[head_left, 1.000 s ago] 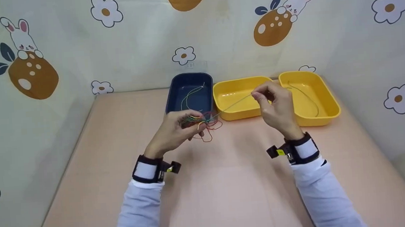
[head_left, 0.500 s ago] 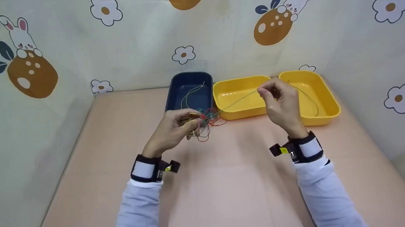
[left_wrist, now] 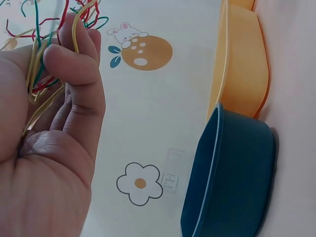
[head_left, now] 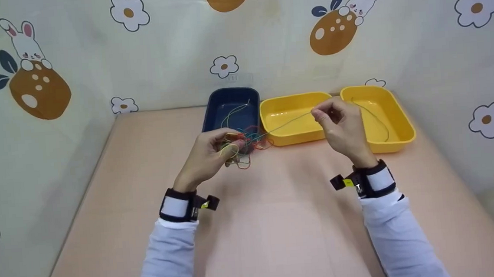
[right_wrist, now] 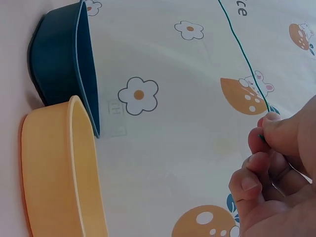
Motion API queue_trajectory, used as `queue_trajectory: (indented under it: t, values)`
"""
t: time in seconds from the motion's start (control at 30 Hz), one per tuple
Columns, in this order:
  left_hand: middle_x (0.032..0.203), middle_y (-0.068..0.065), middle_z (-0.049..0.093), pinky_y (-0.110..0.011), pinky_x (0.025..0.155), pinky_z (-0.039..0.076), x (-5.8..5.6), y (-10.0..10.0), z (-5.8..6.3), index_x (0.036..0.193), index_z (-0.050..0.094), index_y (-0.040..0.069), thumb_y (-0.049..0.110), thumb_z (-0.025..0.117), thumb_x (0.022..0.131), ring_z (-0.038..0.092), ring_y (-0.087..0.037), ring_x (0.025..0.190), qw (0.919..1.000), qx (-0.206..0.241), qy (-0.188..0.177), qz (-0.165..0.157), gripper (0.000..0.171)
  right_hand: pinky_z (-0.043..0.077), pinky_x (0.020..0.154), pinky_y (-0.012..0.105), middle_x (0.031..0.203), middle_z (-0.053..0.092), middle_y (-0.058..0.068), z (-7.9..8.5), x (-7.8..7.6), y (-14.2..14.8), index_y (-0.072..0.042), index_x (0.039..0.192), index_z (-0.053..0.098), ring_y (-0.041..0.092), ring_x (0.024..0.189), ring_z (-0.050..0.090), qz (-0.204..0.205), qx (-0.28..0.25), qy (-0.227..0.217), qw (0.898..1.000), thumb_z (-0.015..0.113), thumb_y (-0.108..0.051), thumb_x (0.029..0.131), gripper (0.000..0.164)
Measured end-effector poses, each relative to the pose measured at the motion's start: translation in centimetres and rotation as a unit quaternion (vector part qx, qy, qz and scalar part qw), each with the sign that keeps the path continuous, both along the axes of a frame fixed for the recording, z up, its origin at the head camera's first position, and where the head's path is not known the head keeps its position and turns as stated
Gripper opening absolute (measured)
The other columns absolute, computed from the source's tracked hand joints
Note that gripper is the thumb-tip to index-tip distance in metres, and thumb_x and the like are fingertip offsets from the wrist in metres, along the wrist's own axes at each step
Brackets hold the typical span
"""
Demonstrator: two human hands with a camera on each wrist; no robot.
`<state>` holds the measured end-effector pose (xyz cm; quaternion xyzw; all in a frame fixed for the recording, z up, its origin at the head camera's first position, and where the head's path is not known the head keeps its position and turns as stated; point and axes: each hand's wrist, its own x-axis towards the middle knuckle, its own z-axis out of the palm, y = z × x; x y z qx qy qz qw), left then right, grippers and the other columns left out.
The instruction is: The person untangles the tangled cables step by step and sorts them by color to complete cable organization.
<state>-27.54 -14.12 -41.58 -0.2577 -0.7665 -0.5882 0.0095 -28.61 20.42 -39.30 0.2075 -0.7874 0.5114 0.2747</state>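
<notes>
My left hand point(head_left: 209, 155) grips a tangle of thin strings point(left_wrist: 35, 74) in red, green and yellow, with loops spilling past the fingertips. Between thumb and index finger, my right hand point(head_left: 341, 125) pinches the end of one green string point(right_wrist: 240, 47). That string runs nearly straight from the tangle to the right hand. In the head view the left hand overlaps the near end of a dark blue bin point(head_left: 214, 110), where a few strings lie. The right hand is over the gap between two yellow bins, higher than their rims in the right wrist view.
One yellow bin point(head_left: 288, 136) stands beside the blue one, and a second yellow bin point(head_left: 391, 146) at the right holds a single string point(head_left: 376, 116). All three line the back of the pink table point(head_left: 271, 236), against a patterned wall point(head_left: 171, 57).
The right hand has moved a little right, drawing the green string out longer. The left hand has shifted slightly up and left, and the tangle's loops have rearranged.
</notes>
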Motion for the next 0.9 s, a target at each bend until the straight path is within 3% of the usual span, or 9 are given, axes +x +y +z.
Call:
queue_trajectory:
  t: [0.17,0.27,0.43,0.67,0.77,0.9]
  values:
    - [0.113,-0.017,0.084,-0.019,0.061,0.057,0.0,0.1,0.0,0.124,0.08,0.002,0.013,0.077,0.108,0.072,-0.012,0.074,0.9998,-0.003,-0.003,0.021,0.02,0.053,0.071,0.016,0.092,0.074,0.017,0.0,0.0,-0.1,0.007,0.105,0.079,0.009,0.08,0.064,0.025,-0.003,-0.02,0.999,0.077,-0.001,0.106,0.008]
    - [0.112,-0.016,0.084,-0.018,0.062,0.058,0.0,0.1,0.0,0.121,0.081,0.003,0.015,0.078,0.108,0.072,-0.012,0.074,0.9991,-0.013,0.009,0.039,0.018,0.055,0.072,0.016,0.092,0.075,0.009,0.1,0.2,-0.1,0.004,0.107,0.081,0.011,0.081,0.064,0.047,0.0,-0.03,0.998,0.077,0.001,0.105,0.006]
    - [0.111,-0.015,0.085,-0.017,0.062,0.057,0.0,0.1,0.0,0.118,0.082,0.003,0.012,0.079,0.107,0.073,-0.013,0.077,0.9961,-0.028,0.038,0.074,0.015,0.054,0.072,0.016,0.09,0.072,0.01,0.3,0.5,0.1,0.005,0.107,0.081,0.012,0.08,0.061,0.077,0.018,-0.029,0.996,0.077,0.003,0.105,0.005]
    - [0.103,-0.018,0.085,-0.017,0.069,0.062,-0.1,0.1,-0.2,0.11,0.083,-0.001,0.003,0.08,0.103,0.077,-0.023,0.082,0.9923,-0.007,0.076,0.097,0.008,0.05,0.069,0.015,0.089,0.07,0.017,0.4,0.5,0.4,0.006,0.101,0.076,0.009,0.077,0.057,0.049,0.035,0.005,0.998,0.075,0.005,0.105,0.004]
    - [0.1,-0.018,0.086,-0.015,0.067,0.059,-0.1,0.2,-0.3,0.108,0.085,-0.001,0.004,0.082,0.103,0.074,-0.015,0.077,0.9909,-0.003,0.086,0.103,0.008,0.048,0.066,0.015,0.088,0.069,0.014,0.4,0.4,0.6,0.006,0.1,0.075,0.01,0.075,0.056,0.043,0.034,0.02,0.998,0.075,0.005,0.104,0.005]
    - [0.093,-0.023,0.085,-0.014,0.059,0.056,-0.2,-0.2,-0.4,0.106,0.085,-0.005,0.005,0.083,0.102,0.067,-0.004,0.065,0.9895,0.01,0.089,0.114,0.011,0.049,0.067,0.017,0.089,0.07,-0.001,0.7,0.4,1.2,0.008,0.1,0.075,0.011,0.076,0.058,0.027,0.014,0.022,0.999,0.073,0.004,0.106,0.008]
